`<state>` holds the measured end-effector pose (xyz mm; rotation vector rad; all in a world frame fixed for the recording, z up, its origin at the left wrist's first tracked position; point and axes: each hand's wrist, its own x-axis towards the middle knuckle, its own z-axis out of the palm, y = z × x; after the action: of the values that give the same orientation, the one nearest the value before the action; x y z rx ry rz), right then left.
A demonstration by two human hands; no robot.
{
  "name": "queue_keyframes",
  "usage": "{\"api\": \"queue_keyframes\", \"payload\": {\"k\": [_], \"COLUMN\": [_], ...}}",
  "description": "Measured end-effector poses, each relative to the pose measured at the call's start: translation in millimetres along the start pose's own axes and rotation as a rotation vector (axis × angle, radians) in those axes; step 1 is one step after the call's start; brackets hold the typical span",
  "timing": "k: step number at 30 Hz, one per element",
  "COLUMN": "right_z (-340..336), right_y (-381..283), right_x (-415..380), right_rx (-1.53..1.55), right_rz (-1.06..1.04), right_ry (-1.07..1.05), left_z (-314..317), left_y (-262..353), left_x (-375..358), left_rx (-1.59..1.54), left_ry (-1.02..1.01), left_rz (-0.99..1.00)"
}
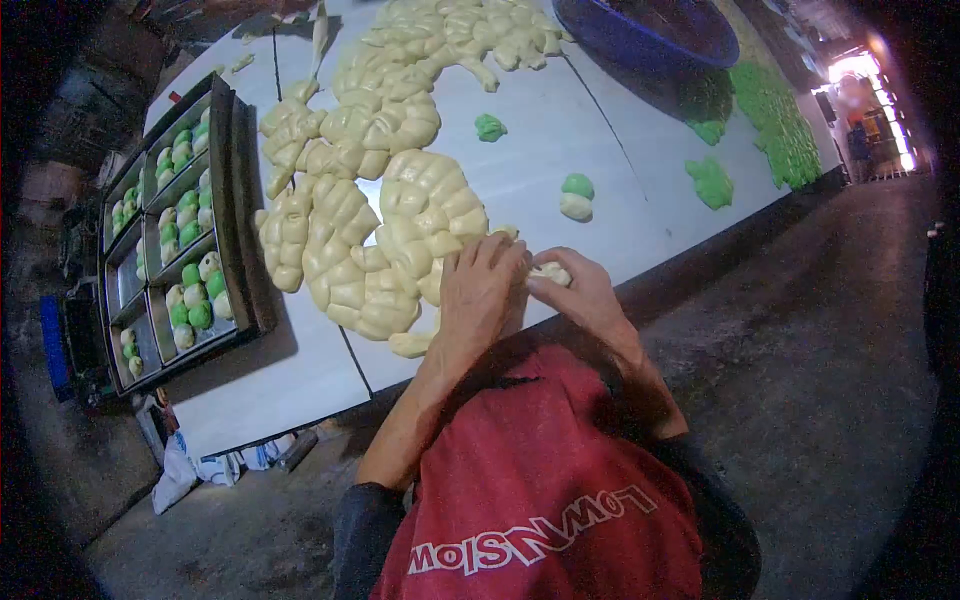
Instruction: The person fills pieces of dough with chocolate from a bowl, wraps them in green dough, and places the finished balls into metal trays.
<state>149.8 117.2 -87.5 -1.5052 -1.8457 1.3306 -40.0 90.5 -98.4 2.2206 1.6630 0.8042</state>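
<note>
Presently, at the worktop's near edge, my right hand pinches a pale dough piece; my left hand overlies cream dough, grip undeterminable.

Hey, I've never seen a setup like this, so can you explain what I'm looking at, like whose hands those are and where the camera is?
There's no machine here: a person works with two bare hands. The single picture comes from a camera on their head, looking forward and down.

On the white table lies a big spread of pale dough, or what looks like dough, with green dough at the far right. Behind is a blue basin. At the left, a dark divided tray holds small green and pale balls.

The right hand holds a small pale piece in its fingers. The left hand is at the pale dough's near edge; whether it grips anything is hidden.
</note>
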Motion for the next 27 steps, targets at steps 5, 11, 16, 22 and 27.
{"api": "queue_keyframes", "payload": {"k": [5, 11, 16, 22, 27], "right_z": [6.9, -23.7, -49.6, -46.7, -24.2], "right_y": [12.3, -0.6, -12.0, -4.3, -13.3], "right_x": [4.6, -0.3, -15.4, 1.2, 9.2], "right_rx": [-0.267, 0.556, 0.949, 1.132, 1.055], "right_rz": [-0.220, 0.207, 0.024, 0.130, 0.121], "right_ry": [0.052, -0.240, -0.371, -0.151, -0.104], "left_z": [-4.2, 2.9, 0.7, -21.6, -38.5], "left_y": [1.6, -0.1, 2.6, 21.4, 31.8], "left_x": [-3.1, -4.4, -4.9, 13.3, 34.6], "left_rx": [-0.027, -0.030, -0.042, -0.288, -0.769], "left_ry": [-0.067, -0.014, -0.045, -0.030, -0.142], "left_rz": [-0.037, 0.060, 0.021, -0.088, -0.471]}}
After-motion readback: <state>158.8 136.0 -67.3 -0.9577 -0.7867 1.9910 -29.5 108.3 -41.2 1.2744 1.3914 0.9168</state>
